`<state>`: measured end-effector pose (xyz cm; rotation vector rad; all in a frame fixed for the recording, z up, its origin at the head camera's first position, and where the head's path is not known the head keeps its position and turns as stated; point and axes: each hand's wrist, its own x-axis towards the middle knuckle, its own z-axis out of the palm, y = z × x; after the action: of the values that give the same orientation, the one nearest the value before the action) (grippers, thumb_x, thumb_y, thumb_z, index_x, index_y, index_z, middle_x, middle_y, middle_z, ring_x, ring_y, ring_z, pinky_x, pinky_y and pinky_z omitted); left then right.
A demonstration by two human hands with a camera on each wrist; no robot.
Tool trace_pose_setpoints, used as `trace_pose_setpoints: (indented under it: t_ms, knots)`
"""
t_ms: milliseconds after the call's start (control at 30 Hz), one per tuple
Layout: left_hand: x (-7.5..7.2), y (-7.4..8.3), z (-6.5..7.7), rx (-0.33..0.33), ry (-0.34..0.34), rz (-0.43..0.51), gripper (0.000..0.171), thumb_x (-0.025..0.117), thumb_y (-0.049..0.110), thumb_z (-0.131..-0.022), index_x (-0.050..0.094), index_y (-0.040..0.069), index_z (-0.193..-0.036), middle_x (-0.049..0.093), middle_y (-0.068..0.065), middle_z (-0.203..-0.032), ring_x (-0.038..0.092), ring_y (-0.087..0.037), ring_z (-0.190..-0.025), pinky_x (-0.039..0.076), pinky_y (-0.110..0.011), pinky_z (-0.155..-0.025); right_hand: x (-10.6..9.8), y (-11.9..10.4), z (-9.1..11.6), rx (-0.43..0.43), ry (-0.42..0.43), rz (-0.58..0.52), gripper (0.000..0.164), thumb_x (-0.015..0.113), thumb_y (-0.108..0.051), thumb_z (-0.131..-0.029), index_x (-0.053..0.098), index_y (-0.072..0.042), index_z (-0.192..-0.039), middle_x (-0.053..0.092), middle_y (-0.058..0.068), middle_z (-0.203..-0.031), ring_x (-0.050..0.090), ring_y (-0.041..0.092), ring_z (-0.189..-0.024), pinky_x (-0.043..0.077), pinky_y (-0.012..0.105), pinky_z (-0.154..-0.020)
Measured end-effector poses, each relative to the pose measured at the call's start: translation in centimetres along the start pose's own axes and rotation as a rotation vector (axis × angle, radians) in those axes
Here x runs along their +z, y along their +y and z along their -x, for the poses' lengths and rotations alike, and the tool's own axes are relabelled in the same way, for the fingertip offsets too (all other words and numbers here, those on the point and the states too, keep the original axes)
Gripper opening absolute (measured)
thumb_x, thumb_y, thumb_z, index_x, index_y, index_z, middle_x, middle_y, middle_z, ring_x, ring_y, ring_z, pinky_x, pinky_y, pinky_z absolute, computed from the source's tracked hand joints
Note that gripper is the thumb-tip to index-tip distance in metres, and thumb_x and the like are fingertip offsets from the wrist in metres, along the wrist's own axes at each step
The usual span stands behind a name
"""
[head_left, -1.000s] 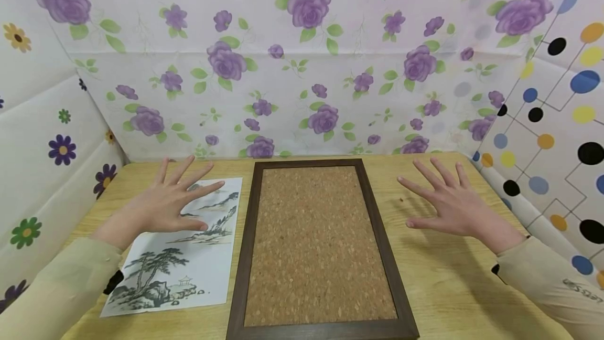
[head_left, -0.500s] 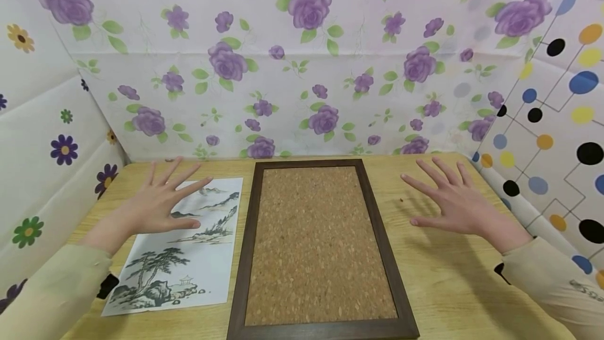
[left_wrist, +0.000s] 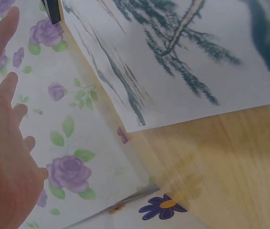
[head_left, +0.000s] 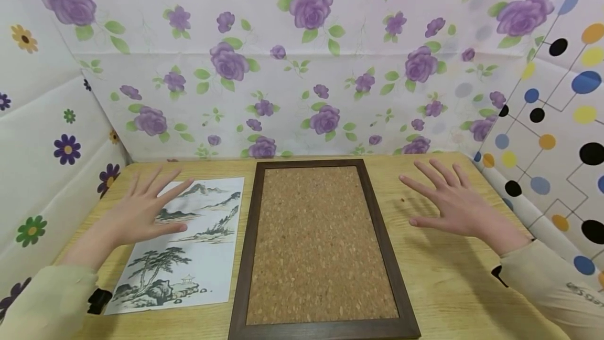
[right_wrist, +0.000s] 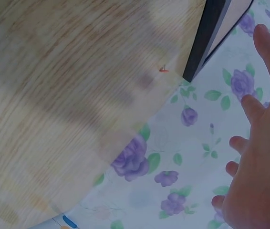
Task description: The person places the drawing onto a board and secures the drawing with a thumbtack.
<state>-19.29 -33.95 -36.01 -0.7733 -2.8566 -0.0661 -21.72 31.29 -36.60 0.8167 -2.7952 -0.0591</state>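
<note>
My left hand [head_left: 143, 209] hovers with fingers spread above the left side of a paper sheet [head_left: 214, 266] printed with an ink landscape of mountains, pines and rocks. It covers part of the sheet's upper left. To the right of the sheet lies a dark brown picture frame [head_left: 408, 306] around a cork panel [head_left: 321, 245]. On the frame's other side my right hand [head_left: 455, 203] is held over the wooden table, fingers spread and holding nothing. Both wrist views show the left hand [left_wrist: 11, 157] and right hand [right_wrist: 264, 162] apart from the sheet and frame.
A wooden table [head_left: 453, 287] carries everything. Flowered cloth [head_left: 292, 83] hangs behind it, with a daisy-print cloth [head_left: 42, 172] at left and a dotted cloth [head_left: 542, 172] at right. A tiny reddish speck [head_left: 402, 200] lies between frame and right hand.
My left hand has moved left and slightly down, uncovering more of the printed sheet's top. The right hand has shifted slightly to the right. Sheet and frame lie as before.
</note>
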Motion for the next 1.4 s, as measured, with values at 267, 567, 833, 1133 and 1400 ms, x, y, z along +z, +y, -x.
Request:
trace_pose_setpoints:
  t_ms: [267, 567, 833, 1133, 1400]
  knots:
    - [0.2, -0.6, 1.7, -0.109, -0.036, 0.104, 0.098, 0.070, 0.054, -0.085, 0.014, 0.028, -0.161, 0.006, -0.015, -0.168, 0.009, -0.056, -0.148, 0.001, -0.079, -0.113, 0.4, 0.3, -0.1, -0.074, 0.078, 0.026, 0.086, 0.067, -0.063, -0.084, 0.031, -0.032, -0.156, 0.013, 0.008, -0.167, 0.012, 0.036, -0.153, 0.015, 0.072, -0.115]
    - [0.4, -1.0, 2.6, -0.166, -0.074, 0.107, 0.106, 0.072, 0.055, -0.083, 0.011, 0.018, -0.161, 0.012, -0.026, -0.164, 0.026, -0.061, -0.137, 0.023, -0.081, -0.104, 1.5, 1.0, -0.5, -0.095, 0.113, -0.011, 0.088, 0.073, -0.059, -0.080, 0.035, -0.031, -0.154, 0.019, 0.006, -0.166, 0.019, 0.035, -0.151, 0.017, 0.066, -0.118]
    - [0.4, -0.8, 3.4, -0.230, -0.121, 0.169, 0.111, 0.072, 0.055, -0.084, 0.002, 0.019, -0.161, 0.013, -0.034, -0.160, 0.027, -0.064, -0.134, 0.028, -0.083, -0.098, 2.4, 1.6, -0.9, -0.110, 0.125, -0.025, 0.088, 0.074, -0.057, -0.080, 0.036, -0.030, -0.154, 0.027, 0.009, -0.163, 0.026, 0.037, -0.146, 0.020, 0.062, -0.117]
    - [1.1, -1.0, 3.9, -0.237, -0.097, 0.193, 0.117, 0.076, 0.053, -0.081, -0.002, 0.016, -0.161, 0.020, -0.041, -0.154, 0.033, -0.066, -0.129, 0.034, -0.082, -0.094, 3.1, 2.1, -1.3, -0.145, 0.161, -0.044, 0.087, 0.077, -0.054, -0.078, 0.040, -0.028, -0.152, 0.033, 0.012, -0.160, 0.031, 0.040, -0.142, 0.025, 0.063, -0.112]
    - [1.6, -1.0, 4.2, -0.261, -0.107, 0.220, 0.121, 0.077, 0.054, -0.080, -0.002, 0.009, -0.160, 0.024, -0.039, -0.152, 0.037, -0.064, -0.126, 0.037, -0.079, -0.096, 4.0, 2.5, -1.5, -0.149, 0.161, -0.064, 0.086, 0.077, -0.052, -0.079, 0.039, -0.028, -0.153, 0.036, 0.014, -0.157, 0.031, 0.040, -0.143, 0.026, 0.064, -0.110]
